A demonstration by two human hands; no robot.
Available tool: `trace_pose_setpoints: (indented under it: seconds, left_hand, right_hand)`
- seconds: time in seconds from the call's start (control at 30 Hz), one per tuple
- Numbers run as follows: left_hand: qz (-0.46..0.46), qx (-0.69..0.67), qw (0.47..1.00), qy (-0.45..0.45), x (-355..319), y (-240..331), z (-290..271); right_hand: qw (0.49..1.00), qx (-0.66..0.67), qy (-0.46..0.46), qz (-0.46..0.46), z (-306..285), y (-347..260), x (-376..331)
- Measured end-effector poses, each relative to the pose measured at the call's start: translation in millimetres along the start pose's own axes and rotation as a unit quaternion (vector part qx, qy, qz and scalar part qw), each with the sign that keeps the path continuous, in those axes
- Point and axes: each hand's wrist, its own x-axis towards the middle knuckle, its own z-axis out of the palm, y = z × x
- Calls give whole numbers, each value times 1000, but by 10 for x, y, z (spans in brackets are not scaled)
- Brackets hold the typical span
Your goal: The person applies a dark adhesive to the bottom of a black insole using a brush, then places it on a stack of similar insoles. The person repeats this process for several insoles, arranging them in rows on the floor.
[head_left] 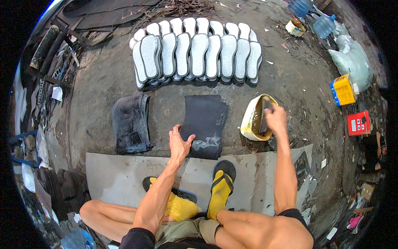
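Two feet in yellow socks and black sandals [222,182] rest on a grey board [112,176] laid along the near edge of the concrete floor [298,79], nearest the camera; the person sits with bare knees bent.

Left hand [179,143]: open, fingers spread, palm down on the near left corner of a black rubber sheet [205,120]. It grips nothing, only presses. One pale smear shows on the sheet's near edge, just beside the thumb.

Right hand [275,118]: closed round a dark brush [265,118] whose lower end is down inside a yellowish tub [251,120]. One tub, tilted, just right of the sheet, not touching it as far as I can tell.

One stack of black sheets [130,122] lies left of the single sheet, well apart from the left hand; the count within the stack cannot be told.

White shoe soles [197,52] lie in overlapping rows toward the far edge of the floor: about ten in the front row and more behind, exact total not countable.

Far right corner: two clear blue water jugs [323,25], one grey sack [352,62]. Right edge: one yellow box [343,89], one red box [358,123].
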Motion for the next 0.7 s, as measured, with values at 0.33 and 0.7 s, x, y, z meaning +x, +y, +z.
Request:
trace_pose_setpoints:
  seconds: [0.33, 0.7]
  left_hand:
    - [-62, -97, 992, 58, 168, 70, 153]
    - [56, 19, 993, 97, -93, 192, -18]
  right_hand:
    - [929, 322, -137, 122, -448, -195, -1437]
    - [818, 520, 28, -243, -1657, -2207, -622]
